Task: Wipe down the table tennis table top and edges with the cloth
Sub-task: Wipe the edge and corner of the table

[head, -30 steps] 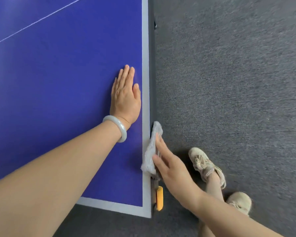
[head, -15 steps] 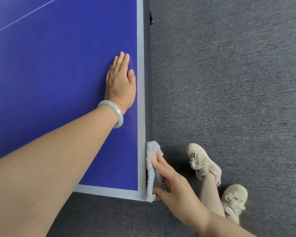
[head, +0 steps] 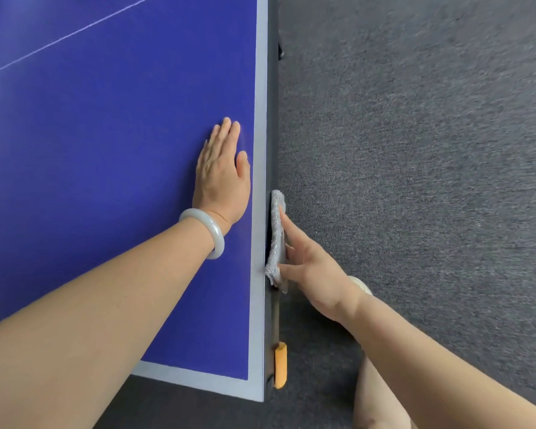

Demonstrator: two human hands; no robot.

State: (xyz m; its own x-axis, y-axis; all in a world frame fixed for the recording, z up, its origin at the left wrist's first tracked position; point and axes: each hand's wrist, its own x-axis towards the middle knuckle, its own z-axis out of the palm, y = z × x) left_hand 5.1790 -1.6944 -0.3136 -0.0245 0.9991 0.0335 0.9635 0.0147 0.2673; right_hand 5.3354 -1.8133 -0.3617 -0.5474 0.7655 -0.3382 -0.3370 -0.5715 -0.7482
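Note:
The blue table tennis table point(head: 106, 134) fills the left of the head view, with a pale border line along its right side and near end. My left hand point(head: 222, 171) lies flat on the top beside that right border, fingers straight, a pale bangle on the wrist. A grey cloth point(head: 276, 236) is folded against the table's dark side edge. My right hand point(head: 313, 267) presses the cloth against that edge with straight fingers, thumb at the cloth's lower end.
An orange corner guard point(head: 280, 363) sits on the side edge near the table's near right corner. Dark grey carpet point(head: 415, 150) covers the floor to the right. My leg point(head: 375, 397) and a pale shoe point(head: 361, 284) stand beside the table.
My right hand has slid the cloth along the side edge, away from the near corner and back toward the far end. My left hand stays flat on the top.

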